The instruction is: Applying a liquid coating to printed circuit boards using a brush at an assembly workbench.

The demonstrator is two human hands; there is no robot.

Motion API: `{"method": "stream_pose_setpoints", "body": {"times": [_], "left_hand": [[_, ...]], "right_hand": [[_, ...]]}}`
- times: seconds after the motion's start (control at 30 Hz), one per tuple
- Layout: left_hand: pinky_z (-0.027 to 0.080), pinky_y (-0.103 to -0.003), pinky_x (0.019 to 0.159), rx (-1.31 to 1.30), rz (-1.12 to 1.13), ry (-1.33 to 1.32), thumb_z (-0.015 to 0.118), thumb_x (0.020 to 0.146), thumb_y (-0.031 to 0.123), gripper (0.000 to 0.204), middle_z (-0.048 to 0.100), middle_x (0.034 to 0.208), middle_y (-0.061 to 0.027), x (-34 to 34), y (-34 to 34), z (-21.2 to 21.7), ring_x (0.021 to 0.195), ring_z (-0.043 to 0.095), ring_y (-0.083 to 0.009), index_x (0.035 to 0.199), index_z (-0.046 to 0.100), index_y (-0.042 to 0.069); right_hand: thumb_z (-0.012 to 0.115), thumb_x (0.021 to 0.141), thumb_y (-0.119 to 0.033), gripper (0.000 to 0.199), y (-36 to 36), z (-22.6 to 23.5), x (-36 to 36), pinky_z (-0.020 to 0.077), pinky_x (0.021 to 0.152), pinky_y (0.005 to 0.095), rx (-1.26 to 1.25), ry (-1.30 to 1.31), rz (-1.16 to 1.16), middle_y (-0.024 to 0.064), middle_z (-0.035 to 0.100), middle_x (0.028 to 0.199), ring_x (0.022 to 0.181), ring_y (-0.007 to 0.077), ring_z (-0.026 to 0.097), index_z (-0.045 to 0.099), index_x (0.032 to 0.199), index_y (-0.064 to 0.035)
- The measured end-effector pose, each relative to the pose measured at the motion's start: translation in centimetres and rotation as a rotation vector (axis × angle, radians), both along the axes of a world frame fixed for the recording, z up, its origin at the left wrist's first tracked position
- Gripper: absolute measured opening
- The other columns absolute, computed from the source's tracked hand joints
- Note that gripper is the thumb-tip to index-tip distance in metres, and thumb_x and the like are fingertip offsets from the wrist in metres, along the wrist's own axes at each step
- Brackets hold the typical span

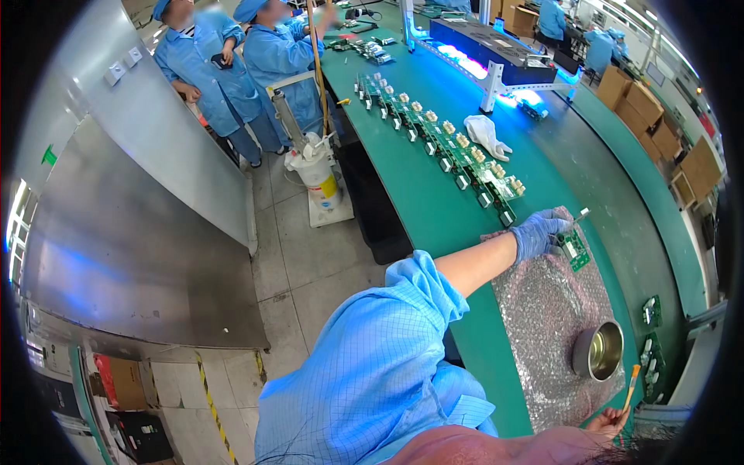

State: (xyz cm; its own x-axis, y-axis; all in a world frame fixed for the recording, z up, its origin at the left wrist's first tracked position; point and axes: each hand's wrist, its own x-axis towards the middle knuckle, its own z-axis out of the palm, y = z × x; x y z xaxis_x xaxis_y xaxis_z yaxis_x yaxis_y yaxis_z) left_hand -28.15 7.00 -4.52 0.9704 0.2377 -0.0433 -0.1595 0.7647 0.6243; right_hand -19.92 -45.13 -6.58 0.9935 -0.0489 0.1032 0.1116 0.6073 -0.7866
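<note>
In a blue glove, my left hand [538, 235] grips a small green circuit board [574, 253] by its edge, over the far end of a bubble-wrap sheet [535, 325]. My bare right hand [607, 422], low at the right edge, has its fingers closed around a slim yellow-orange brush [632, 384]. The brush points upward; its tip is too small to make out clearly. Between the hands, a round metal cup [598, 351] stands on the bubble wrap. Beyond my left hand, a long row of circuit boards [442, 143] with white and cream connectors lies on the green bench.
More boards [651, 356] lie on the dark conveyor strip to the right. A white cloth [488, 137] rests past the row. A lit metal-framed machine [496, 54] straddles the conveyor. Left of the bench [372, 155] stands a white canister [314, 167]; two people in blue are beyond it.
</note>
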Motion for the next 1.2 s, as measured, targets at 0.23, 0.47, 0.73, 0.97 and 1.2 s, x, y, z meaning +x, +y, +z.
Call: {"method": "stream_pose_setpoints", "body": {"times": [0.23,0.47,0.73,0.97,1.2], "left_hand": [[0.05,-0.034,0.07,-0.042,0.012,-0.123,0.061,0.075,0.015,0.028,0.059,0.091,-0.0046,-0.1,-0.3,1.3,0.084,0.058,-0.0185,0.102,0.056,0.008],[0.048,-0.029,0.069,1.109,0.182,-0.13,0.061,0.074,0.003,0.022,0.062,0.087,-0.0075,-1.6,-1.5,3.1,0.078,0.058,-0.0173,0.097,0.059,0.004],[0.053,-0.029,0.059,0.011,-0.078,0.117,0.059,0.083,0.021,0.029,0.061,0.094,-0.0101,-0.4,-0.1,1.2,0.082,0.06,-0.0212,0.105,0.055,0.002],[0.054,-0.029,0.058,0.021,-0.104,0.096,0.061,0.082,0.018,0.027,0.061,0.093,-0.0107,-0.4,-0.2,1.5,0.079,0.06,-0.0226,0.103,0.055,0.001],[0.054,-0.029,0.059,0.019,-0.16,0.033,0.061,0.081,0.017,0.032,0.06,0.096,-0.0125,-0.9,-1.2,2.6,0.08,0.061,-0.0229,0.107,0.053,-0.001]], "right_hand": [[0.048,0.091,-0.017,0.023,5.5,7.4,-5.9,0.0301,0.048,0.018,-0.124,0.088,-0.144,-0.0041,0.036,0.065,0.055,0.005,0.033,0.055,0.107,-0.0022],[0.052,0.088,-0.019,0.023,8.8,9.8,-6.3,0.0265,0.046,0.0181,-0.566,-0.038,-0.177,-0.0037,0.04,0.064,0.053,0.004,0.034,0.06,0.096,0.0005],[0.055,0.086,-0.02,0.018,12.5,11.7,-5.7,0.0323,0.049,0.0178,-1.112,-0.228,0.137,-0.003,0.05,0.062,0.057,0.0031,0.044,0.062,0.09,-0.0046],[0.055,0.086,-0.021,0.02,13.3,10.5,-4.4,0.0356,0.053,0.0205,-1.301,-0.307,0.221,-0.0008,0.053,0.068,0.061,0.0058,0.045,0.061,0.089,-0.0025],[0.055,0.086,-0.024,0.02,10.6,12.9,-5.2,0.0337,0.05,0.019,-1.195,-0.29,0.182,-0.0024,0.05,0.063,0.059,0.0037,0.044,0.062,0.09,-0.0056]]}}
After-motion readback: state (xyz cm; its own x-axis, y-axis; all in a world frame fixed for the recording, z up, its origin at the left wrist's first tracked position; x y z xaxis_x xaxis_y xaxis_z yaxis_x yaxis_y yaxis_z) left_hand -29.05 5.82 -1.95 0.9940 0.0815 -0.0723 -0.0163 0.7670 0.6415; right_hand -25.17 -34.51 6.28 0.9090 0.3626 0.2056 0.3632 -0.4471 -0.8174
